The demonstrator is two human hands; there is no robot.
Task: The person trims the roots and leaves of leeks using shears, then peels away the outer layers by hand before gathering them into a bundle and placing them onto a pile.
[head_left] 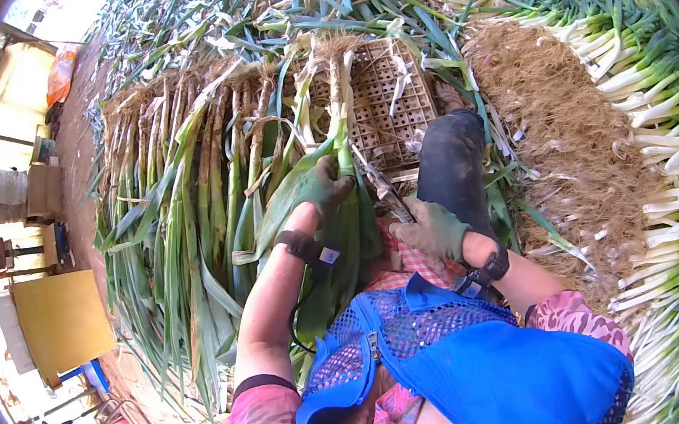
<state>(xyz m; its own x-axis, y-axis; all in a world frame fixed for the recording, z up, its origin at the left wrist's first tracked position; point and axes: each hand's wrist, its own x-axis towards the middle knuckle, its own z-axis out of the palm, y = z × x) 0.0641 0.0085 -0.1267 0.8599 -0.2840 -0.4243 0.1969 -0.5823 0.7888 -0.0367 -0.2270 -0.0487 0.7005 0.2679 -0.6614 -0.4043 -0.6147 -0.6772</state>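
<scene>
My left hand (322, 190), in a green-grey work glove, is closed around the leafy part of a leek (337, 98). The leek's roots point away from me, over a plastic crate (386, 109). My right hand (433, 230), also gloved, grips the handle of a knife (385, 192). Its narrow blade slants up and left, close beside the leek's stem; whether it touches cannot be made out. To the left of my hands lies a thick row of untrimmed leeks (189, 162) with brown roots and dry outer leaves.
Trimmed leeks (662, 143) with white stems curve along the right side. A heap of cut roots (565, 116) lies between them and my dark-clad leg (454, 168). Leaf scraps (247, 11) cover the ground beyond the crate. A yellow board (63, 320) stands at far left.
</scene>
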